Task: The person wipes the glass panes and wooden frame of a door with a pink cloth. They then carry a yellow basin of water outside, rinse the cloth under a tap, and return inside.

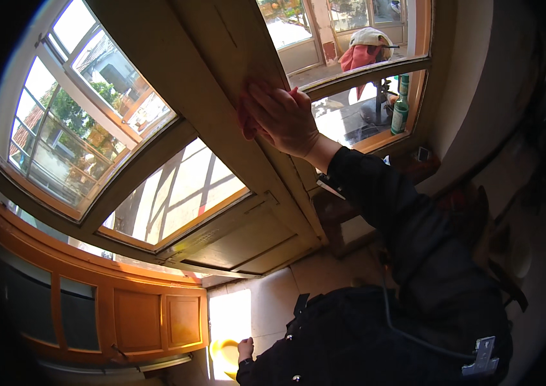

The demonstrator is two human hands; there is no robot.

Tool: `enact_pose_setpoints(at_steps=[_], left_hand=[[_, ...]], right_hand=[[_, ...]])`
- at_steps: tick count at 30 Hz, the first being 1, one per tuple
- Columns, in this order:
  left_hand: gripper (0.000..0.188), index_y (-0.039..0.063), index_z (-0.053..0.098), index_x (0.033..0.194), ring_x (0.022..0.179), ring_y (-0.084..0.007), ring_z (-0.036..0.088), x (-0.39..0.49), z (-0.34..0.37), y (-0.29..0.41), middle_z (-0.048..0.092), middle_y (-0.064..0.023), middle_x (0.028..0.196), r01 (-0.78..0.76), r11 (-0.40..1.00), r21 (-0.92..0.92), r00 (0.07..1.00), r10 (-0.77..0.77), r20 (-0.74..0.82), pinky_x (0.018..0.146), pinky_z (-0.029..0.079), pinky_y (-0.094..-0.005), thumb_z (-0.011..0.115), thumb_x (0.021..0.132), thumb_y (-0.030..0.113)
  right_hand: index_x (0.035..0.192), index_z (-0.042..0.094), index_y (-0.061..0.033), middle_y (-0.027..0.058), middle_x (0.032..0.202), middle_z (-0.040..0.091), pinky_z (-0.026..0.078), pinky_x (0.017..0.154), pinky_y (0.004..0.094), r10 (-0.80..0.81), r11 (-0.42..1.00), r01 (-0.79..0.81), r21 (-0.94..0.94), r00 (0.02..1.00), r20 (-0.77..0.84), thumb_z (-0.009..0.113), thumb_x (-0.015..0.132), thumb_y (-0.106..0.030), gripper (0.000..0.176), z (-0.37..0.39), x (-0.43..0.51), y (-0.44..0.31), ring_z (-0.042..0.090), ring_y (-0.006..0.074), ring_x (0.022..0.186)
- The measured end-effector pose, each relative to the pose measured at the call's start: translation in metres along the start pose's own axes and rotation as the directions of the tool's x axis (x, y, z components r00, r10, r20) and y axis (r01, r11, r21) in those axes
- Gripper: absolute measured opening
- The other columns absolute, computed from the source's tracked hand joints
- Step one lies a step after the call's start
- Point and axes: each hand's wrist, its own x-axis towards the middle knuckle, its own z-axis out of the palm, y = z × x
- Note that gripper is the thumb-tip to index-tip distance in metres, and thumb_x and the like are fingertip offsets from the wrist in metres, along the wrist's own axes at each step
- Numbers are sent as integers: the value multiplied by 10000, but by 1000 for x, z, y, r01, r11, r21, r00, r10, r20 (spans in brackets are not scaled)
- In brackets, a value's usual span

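Raised in front of me, my right hand (280,118) presses a red cloth (247,118) against the painted wooden frame of a glazed door (205,72). The cloth is bunched under the palm and fingers, and part of it is hidden by them. Low in the view, my left hand (246,348) hangs beside my dark jacket with its fingers curled; whether it holds anything cannot be made out. A yellow basin (227,356) stands on the floor just beyond it. Glass panes (176,193) lie to the left of the wiped frame part, with a wooden panel (244,236) below.
An orange wooden door (138,318) stands at the lower left. Through the right window, green bottles (400,113) and a red cloth item with a pale cap-like top (367,48) show. Dark furniture (350,217) is under that window. Sunlight falls on the tiled floor (273,294).
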Motion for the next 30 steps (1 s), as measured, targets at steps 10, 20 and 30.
enact_pose_setpoints(at_steps=[10,20,30], left_hand=[[329,-65,630,875,591,-185,604,-36,-7,15,638,-118,710,7,999,-43,998,-9,-54,581,482,-296,564,778,242],[352,-27,638,923,718,-224,628,-26,24,61,654,-132,808,1,993,116,1000,-3,24,678,493,-323,573,775,285],[356,-21,639,928,742,-230,627,-12,27,180,654,-133,827,-250,959,132,968,242,72,696,490,-326,574,775,293]], right_hand=[[1103,574,-171,-12,1200,494,360,798,307,-178,963,132,235,965,191,605,678,-214,429,-11,-104,-4,477,158,980],[1090,566,-205,-26,1116,480,375,759,325,13,982,-3,187,998,-55,609,713,-214,380,-17,-13,40,477,152,927],[982,566,-220,-30,1063,488,363,781,316,-198,971,192,144,980,29,583,733,-225,250,-35,-30,87,477,144,919]])
